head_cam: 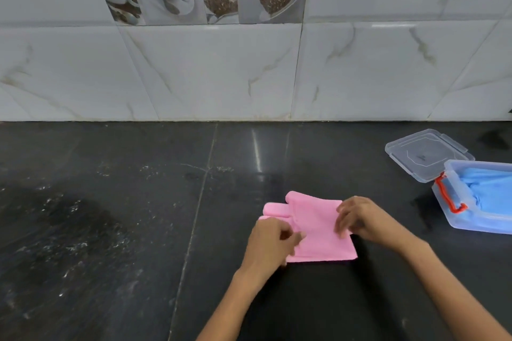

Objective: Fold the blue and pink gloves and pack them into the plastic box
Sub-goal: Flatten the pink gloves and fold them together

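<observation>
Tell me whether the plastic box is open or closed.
Open. The plastic box has no lid on; its clear lid lies flat on the counter behind it, and blue gloves show inside.

Both hands [313, 232] on pink glove [318, 232]

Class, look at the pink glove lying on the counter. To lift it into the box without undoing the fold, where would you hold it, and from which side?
Probably pinch the pink glove at its two short ends, coming from above, as the left hand and right hand already sit. It lies flat, so holding both ends keeps the layers together.
</observation>
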